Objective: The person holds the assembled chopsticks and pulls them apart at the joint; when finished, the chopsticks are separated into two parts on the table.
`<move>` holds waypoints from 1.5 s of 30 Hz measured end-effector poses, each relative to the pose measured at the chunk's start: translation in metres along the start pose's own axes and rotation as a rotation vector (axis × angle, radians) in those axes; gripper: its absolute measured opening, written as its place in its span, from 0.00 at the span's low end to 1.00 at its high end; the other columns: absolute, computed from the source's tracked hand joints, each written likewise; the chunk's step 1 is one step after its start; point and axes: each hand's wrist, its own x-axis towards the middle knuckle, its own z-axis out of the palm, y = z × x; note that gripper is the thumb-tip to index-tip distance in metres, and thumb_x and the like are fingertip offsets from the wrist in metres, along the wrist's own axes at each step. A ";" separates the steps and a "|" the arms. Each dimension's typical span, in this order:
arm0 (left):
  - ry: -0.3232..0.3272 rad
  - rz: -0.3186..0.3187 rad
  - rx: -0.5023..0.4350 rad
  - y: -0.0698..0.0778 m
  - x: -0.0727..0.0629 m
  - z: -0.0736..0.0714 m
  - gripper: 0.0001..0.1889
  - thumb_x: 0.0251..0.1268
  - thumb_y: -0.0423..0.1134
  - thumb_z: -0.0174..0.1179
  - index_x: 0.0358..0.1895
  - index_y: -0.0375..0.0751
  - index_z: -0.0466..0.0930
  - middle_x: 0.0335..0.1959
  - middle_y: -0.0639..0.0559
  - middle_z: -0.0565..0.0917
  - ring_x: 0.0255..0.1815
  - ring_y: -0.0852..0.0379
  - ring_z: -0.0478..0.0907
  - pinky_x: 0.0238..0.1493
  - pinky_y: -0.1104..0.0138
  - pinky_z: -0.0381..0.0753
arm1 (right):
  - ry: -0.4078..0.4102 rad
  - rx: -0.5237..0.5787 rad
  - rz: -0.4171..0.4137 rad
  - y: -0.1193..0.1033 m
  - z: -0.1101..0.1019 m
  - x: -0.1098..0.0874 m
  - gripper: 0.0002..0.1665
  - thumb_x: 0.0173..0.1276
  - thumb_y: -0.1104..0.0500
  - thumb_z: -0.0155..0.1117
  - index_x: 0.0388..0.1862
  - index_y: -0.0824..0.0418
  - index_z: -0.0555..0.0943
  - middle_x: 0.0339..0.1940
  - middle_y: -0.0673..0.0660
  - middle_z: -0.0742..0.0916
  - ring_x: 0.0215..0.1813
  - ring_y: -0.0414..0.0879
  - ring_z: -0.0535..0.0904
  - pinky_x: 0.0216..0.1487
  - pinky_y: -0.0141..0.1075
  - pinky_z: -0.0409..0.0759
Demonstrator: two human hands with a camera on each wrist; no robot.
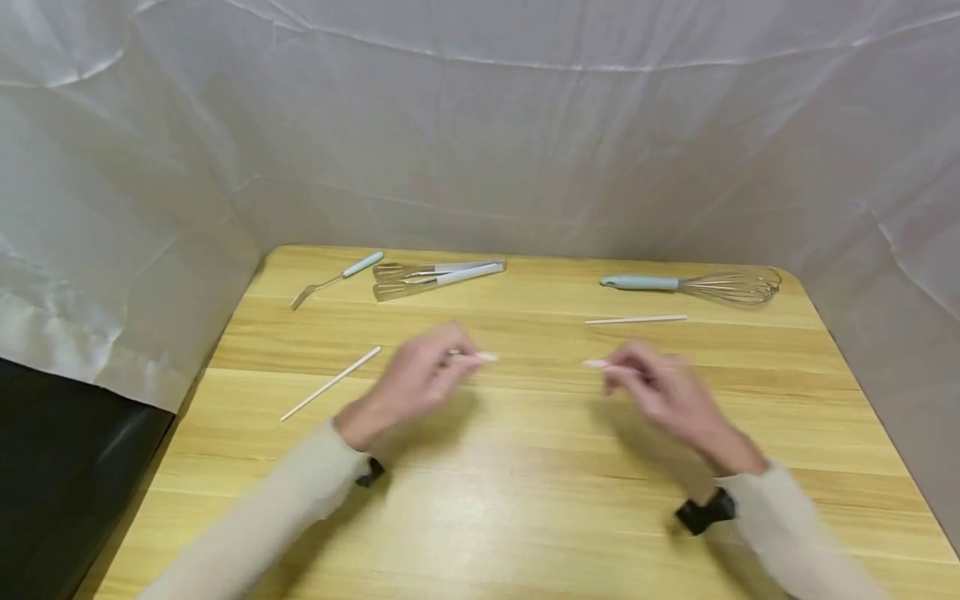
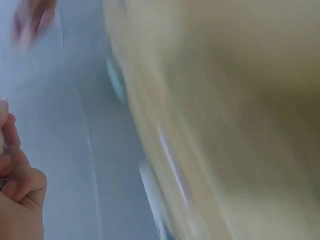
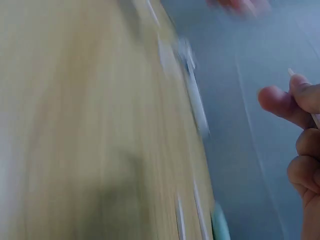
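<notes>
My left hand hovers over the middle of the table, pinching a small white stick-like piece whose end shows past the fingertips. Opposite it, my right hand pinches another small white stick-like piece; its thin tip pokes out beyond thumb and forefinger in the right wrist view. A gap separates the two pieces, and the fingers hide most of each. One white chopstick lies left of the left hand. A second white chopstick lies just beyond the right hand.
Along the back edge of the wooden table lie a fork with a pale blue handle, metal tongs with white grips, and a whisk. Pale grey cloth hangs behind and beside the table. Both wrist views are blurred.
</notes>
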 end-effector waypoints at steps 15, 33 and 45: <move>-0.070 -0.277 0.052 -0.051 -0.021 -0.036 0.04 0.80 0.43 0.68 0.49 0.49 0.89 0.43 0.56 0.85 0.36 0.52 0.76 0.39 0.63 0.76 | 0.112 -0.188 0.195 0.053 -0.048 -0.044 0.15 0.69 0.72 0.75 0.48 0.54 0.90 0.41 0.46 0.86 0.33 0.33 0.75 0.34 0.20 0.75; -0.364 -0.296 0.230 -0.068 -0.004 -0.005 0.06 0.81 0.41 0.67 0.53 0.50 0.89 0.48 0.58 0.90 0.52 0.56 0.81 0.57 0.57 0.83 | -0.039 -0.232 0.337 0.096 -0.020 -0.052 0.06 0.77 0.60 0.74 0.49 0.52 0.89 0.45 0.50 0.90 0.48 0.23 0.78 0.51 0.14 0.72; -0.371 -0.232 0.305 -0.071 -0.004 0.002 0.05 0.80 0.40 0.67 0.51 0.49 0.89 0.46 0.56 0.88 0.49 0.55 0.80 0.54 0.59 0.83 | -0.047 -0.273 0.344 0.098 -0.010 -0.049 0.05 0.75 0.59 0.76 0.47 0.52 0.91 0.42 0.50 0.89 0.45 0.43 0.83 0.47 0.26 0.77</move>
